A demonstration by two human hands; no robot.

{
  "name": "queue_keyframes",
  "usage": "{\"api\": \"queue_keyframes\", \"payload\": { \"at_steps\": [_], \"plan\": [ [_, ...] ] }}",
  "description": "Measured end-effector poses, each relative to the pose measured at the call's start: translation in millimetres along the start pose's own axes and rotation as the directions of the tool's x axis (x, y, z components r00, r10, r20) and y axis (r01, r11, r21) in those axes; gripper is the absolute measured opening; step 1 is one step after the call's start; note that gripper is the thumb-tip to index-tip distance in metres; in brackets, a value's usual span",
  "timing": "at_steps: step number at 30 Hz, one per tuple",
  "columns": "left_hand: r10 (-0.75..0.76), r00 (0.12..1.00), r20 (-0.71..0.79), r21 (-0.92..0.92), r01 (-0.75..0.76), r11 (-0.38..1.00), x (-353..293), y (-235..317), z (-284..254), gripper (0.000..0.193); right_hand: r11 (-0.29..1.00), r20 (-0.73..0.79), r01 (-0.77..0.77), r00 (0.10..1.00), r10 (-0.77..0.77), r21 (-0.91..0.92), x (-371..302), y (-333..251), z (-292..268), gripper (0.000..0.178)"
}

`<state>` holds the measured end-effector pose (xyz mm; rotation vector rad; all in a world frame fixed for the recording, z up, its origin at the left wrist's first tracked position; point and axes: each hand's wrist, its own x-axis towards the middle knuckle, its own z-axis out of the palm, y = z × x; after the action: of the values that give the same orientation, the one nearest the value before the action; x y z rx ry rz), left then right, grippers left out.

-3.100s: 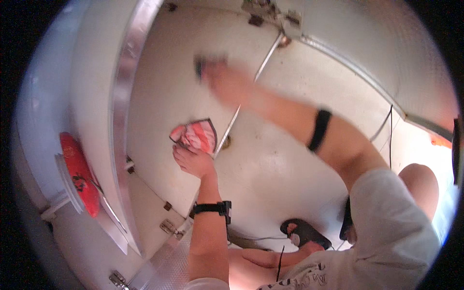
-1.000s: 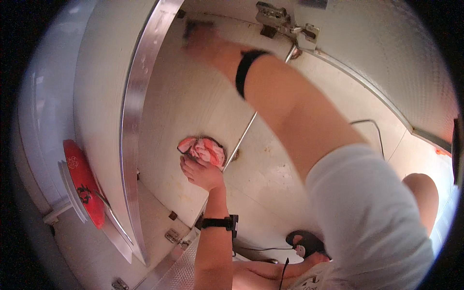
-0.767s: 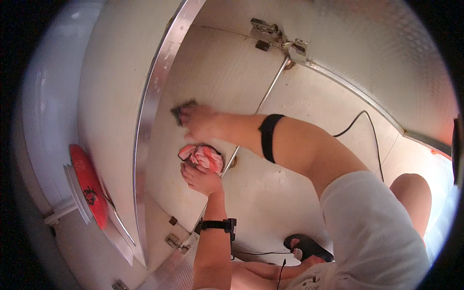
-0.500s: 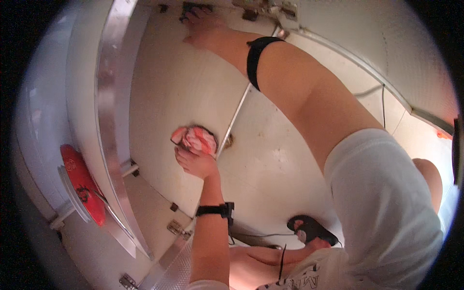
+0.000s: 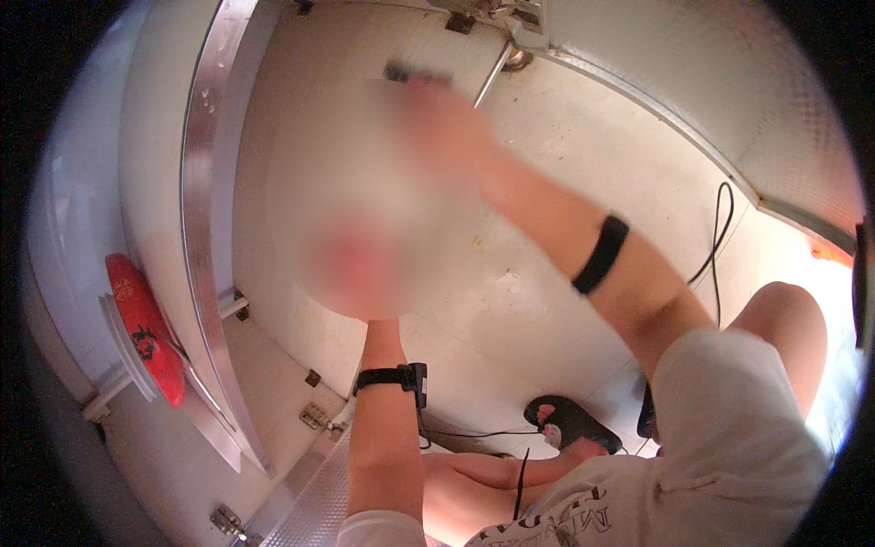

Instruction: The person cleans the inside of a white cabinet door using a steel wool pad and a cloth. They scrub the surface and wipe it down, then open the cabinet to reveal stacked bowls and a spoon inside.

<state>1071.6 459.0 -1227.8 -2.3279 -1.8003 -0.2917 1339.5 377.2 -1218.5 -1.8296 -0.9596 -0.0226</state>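
A soft blur covers much of the middle of the head view. Within it my left hand (image 5: 372, 294) reaches up from below, closed on a red-and-white crumpled cloth (image 5: 351, 255), now only a reddish smear. Higher up, my right hand (image 5: 445, 128) is smeared by motion over the pale panel (image 5: 283, 118). A small dark object (image 5: 415, 73) lies along its fingertips and appears held; its kind is too blurred to tell. A black band circles the right forearm, and a black strap with a small device is on the left wrist.
A shiny metal edge (image 5: 208, 137) curves along the left. Beyond it stands a red oval item (image 5: 146, 328) beside white discs. Small hinges (image 5: 314, 417) sit on the lower panels. A black cable (image 5: 725, 228) loops at right. My foot wears a black slipper (image 5: 570, 421).
My right hand has come down and nearer, the dark object moving with it. My left hand remains by the red-and-white cloth, now blurred. The view has shifted slightly.
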Motion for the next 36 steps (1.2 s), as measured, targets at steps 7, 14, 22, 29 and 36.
{"api": "queue_keyframes", "payload": {
  "at_steps": [7,14,22,29,36],
  "plan": [
    [-0.012,1.000,0.014,-0.001,0.012,1.000,0,-7,-4,0.053,0.954,0.218,0.262,0.949,-0.228,-0.144,-8,14,-35,0.048],
    [-0.106,0.987,0.118,0.023,0.104,0.994,-11,29,-17,0.053,0.973,0.094,0.188,0.980,-0.177,-0.134,-78,25,-9,0.038],
    [-0.052,0.994,0.093,-0.061,0.058,0.996,-31,26,-3,0.048,0.960,0.326,0.281,0.908,-0.263,-0.011,-51,23,-21,0.032],
    [0.015,1.000,-0.006,-0.001,-0.015,1.000,-23,-26,-3,0.051,0.951,0.359,0.117,0.933,-0.007,-0.286,-31,-44,-15,0.041],
    [-0.055,0.997,0.056,-0.045,0.057,0.997,-31,-54,-15,0.051,0.966,0.352,0.017,0.933,0.078,-0.258,-45,-56,40,0.038]
  ]
}}
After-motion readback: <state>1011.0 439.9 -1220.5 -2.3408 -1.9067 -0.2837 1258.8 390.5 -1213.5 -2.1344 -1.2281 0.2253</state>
